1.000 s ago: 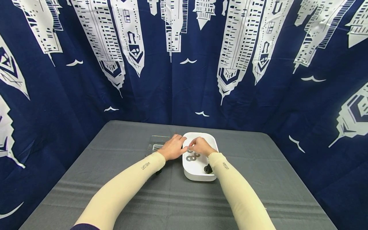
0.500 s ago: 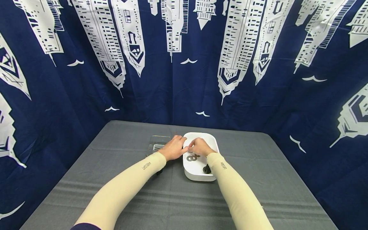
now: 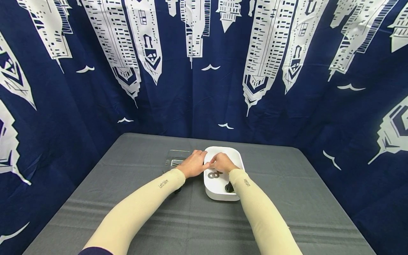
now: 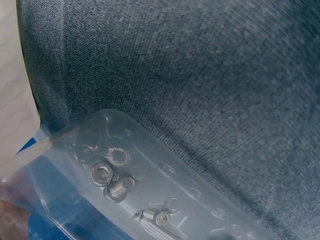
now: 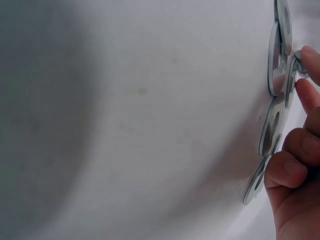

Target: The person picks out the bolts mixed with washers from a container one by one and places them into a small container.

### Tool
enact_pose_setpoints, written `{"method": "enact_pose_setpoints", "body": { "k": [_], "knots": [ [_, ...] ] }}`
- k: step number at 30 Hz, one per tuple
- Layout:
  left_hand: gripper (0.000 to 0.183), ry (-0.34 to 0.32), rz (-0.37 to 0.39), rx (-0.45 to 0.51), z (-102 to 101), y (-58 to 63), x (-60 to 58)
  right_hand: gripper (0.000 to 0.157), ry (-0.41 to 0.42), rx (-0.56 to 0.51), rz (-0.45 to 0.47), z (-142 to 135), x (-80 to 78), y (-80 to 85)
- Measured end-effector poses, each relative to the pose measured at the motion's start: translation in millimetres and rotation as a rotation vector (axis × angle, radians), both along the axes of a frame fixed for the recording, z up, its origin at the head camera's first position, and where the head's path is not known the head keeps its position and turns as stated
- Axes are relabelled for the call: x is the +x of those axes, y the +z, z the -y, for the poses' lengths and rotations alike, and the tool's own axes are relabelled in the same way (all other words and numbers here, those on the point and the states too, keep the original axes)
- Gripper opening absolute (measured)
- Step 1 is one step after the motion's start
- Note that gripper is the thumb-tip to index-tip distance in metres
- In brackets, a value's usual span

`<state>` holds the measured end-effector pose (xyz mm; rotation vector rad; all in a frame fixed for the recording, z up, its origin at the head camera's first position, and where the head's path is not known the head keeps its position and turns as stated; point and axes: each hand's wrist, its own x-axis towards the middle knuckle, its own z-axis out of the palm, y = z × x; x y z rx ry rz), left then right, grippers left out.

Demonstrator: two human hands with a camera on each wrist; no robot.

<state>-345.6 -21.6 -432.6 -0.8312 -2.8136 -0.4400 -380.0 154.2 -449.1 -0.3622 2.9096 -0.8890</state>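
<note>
My left hand (image 3: 194, 163) rests at the left rim of a white box (image 3: 220, 196), its fingertips and thumb reaching over the edge. Inside that box, my right hand (image 3: 223, 163) pinches a small metal screw (image 5: 298, 56) between thumb and fingertip; much of it is covered by the fingers. Right beside the screw in the right wrist view are several flat metal washers (image 5: 274, 60), seen nearly edge-on. Some washers (image 3: 213, 175) also show on the box floor below the right hand. The two hands are close together, with the left thumb near the right fingertips.
Left of the white box lies a clear plastic case (image 3: 173, 156), partly behind the left hand. Socket-head screws (image 4: 101, 174) show in it in the left wrist view. A black part (image 3: 228, 187) lies in the box's near right corner. Grey cloth (image 3: 191, 223) covers the table.
My right hand stays pinched at the same spot in the box, its forearm shifted slightly left. The left hand keeps its place at the rim. The whole head view has drifted a little.
</note>
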Motion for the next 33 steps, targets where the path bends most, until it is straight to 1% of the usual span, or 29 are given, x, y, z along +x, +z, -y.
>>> {"method": "enact_pose_setpoints", "body": {
  "k": [7,15,20,24,33],
  "knots": [
    [0.059,0.014,0.014,-0.004,-0.3,-0.2,0.8,0.016,-0.016,0.018,0.008,3.1,-2.8,-0.9],
    [0.055,0.01,0.02,0.012,-1.0,1.0,2.4,0.014,-0.032,0.029,0.029,6.3,-2.5,1.4],
    [0.057,0.015,0.024,-0.01,-1.0,1.8,2.2,0.013,-0.029,0.019,0.031,6.7,-1.7,3.1],
    [0.057,0.009,0.02,-0.011,-1.2,2.3,2.8,0.012,-0.024,0.024,0.023,5.9,-1.1,3.7],
    [0.059,0.017,0.016,-0.004,-1.7,2.8,3.4,0.01,-0.03,0.044,0.026,5.1,-2.1,2.8]
  ]
}}
